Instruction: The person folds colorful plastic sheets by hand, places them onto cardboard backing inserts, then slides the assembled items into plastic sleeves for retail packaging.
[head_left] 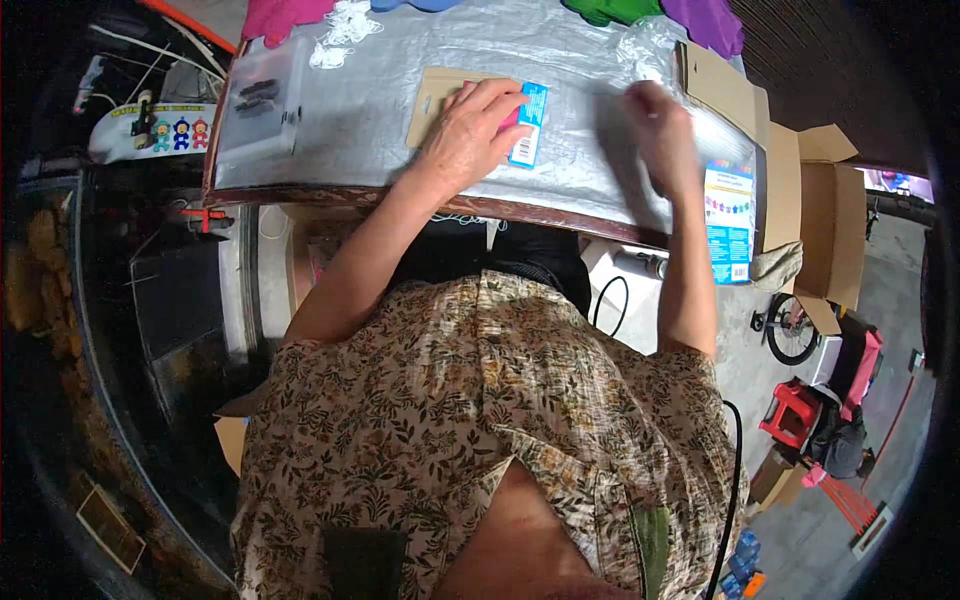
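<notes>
Two hands: I have both on the desk point(380, 120), which is covered in silvery plastic sheeting.
Left hand: my left hand point(470, 135) lies palm down, fingers curled narrow over a pink item with a blue packaging card point(530, 125), pressing it against a brown cardboard backing point(432, 100); the pink part is mostly hidden under my fingers.
Right hand: my right hand point(660, 125) is blurred over the sheeting toward the desk's right edge; I cannot tell whether it is grasping anything.
Where the card sits: near the middle of the desk, closer to its near edge than its far one.
Right edge: an open cardboard box point(815, 220) stands against it, with a blue printed card point(730, 225) just beside my right forearm.
Left edge: a clear plastic packet point(260, 110) holding dark pieces.
Far edge: pink point(285, 18), green point(610, 10) and purple point(705, 22) shapes, partly cut off.
</notes>
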